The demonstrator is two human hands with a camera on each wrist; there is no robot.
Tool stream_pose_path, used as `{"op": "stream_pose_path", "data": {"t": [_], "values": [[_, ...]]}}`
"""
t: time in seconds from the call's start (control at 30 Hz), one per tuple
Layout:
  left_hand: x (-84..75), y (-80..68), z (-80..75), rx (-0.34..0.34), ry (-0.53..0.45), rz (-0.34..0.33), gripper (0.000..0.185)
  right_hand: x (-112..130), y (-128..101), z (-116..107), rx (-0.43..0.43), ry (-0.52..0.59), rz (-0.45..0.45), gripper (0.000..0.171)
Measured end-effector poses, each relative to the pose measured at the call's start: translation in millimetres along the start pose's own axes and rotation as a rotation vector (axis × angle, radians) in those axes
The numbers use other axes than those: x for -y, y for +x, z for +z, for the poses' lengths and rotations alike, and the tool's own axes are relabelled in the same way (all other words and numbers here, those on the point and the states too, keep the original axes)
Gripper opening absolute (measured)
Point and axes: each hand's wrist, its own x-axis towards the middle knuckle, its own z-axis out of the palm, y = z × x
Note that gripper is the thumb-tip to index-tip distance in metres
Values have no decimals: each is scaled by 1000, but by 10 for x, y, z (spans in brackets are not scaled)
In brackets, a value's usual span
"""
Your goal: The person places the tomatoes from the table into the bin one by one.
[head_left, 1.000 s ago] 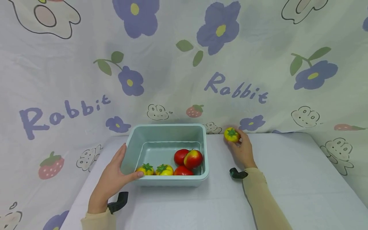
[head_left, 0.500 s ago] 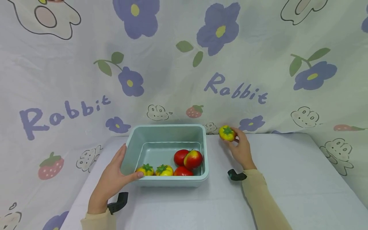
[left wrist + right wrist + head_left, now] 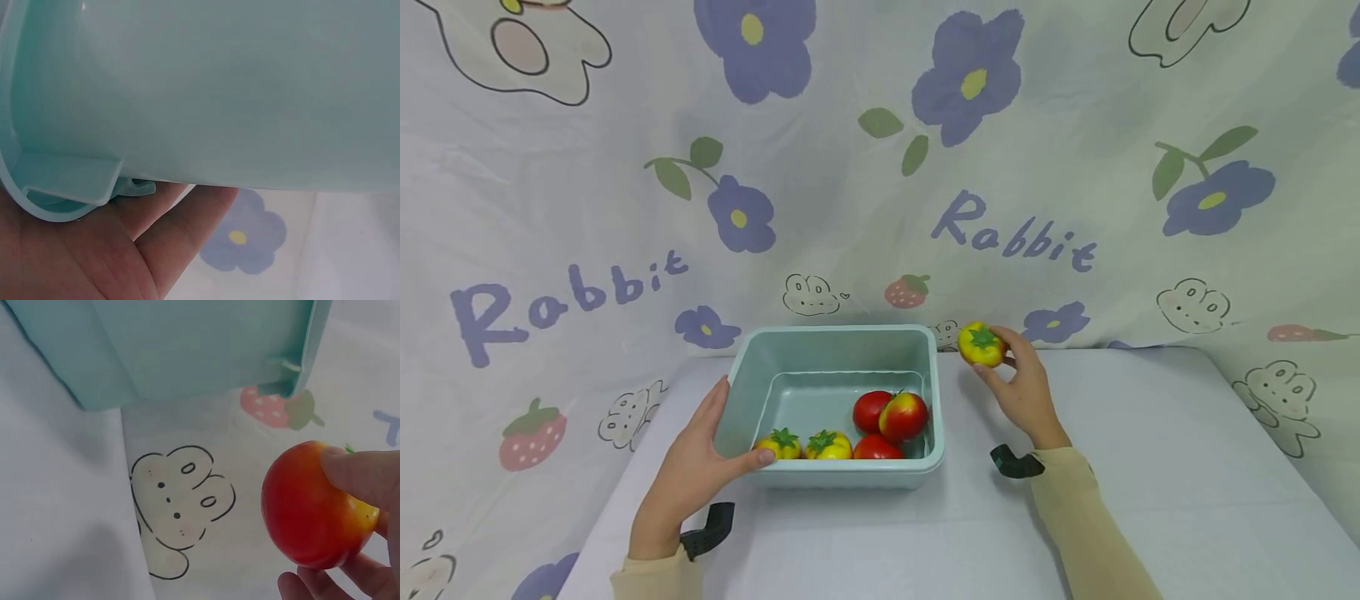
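Observation:
My right hand (image 3: 1028, 389) holds a persimmon (image 3: 981, 345) between thumb and fingers, raised right of the light-green bin (image 3: 835, 479). Its yellow top and green calyx face the head camera; a red side of the persimmon (image 3: 303, 506) shows in the right wrist view. My left hand (image 3: 688, 471) rests at the bin's near left corner, thumb over the front rim and straight fingers along the left outer wall. Inside, two yellow persimmons (image 3: 829, 445) lie at the front left. Red round fruits (image 3: 872, 410) and a red-and-yellow one (image 3: 904, 417) sit at the right, partly overlapping.
A white cloth (image 3: 1150, 467) covers the table. Behind it hangs a printed curtain (image 3: 850, 208) with flowers and rabbits, meeting the table's back edge. The bin's right wall (image 3: 937, 400) stands between the held fruit and the fruits inside.
My right hand has moved left and slightly up with the persimmon, closer to the bin's back right corner. The left hand and the bin have stayed in place.

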Motion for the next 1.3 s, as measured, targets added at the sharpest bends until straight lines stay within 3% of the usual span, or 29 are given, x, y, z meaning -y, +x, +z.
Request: {"op": "stream_pose_path", "data": {"t": [0.33,0.77,1.3], "values": [[18,-6,4,-2,8,8,121,116,-72,-1,11,-12,-16,63],[32,-5,17,0,-1,20,120,341,-152,-23,-11,1,-133,64],[31,2,9,-6,-10,25,120,629,-228,-48,27,37,-241,68]]}}
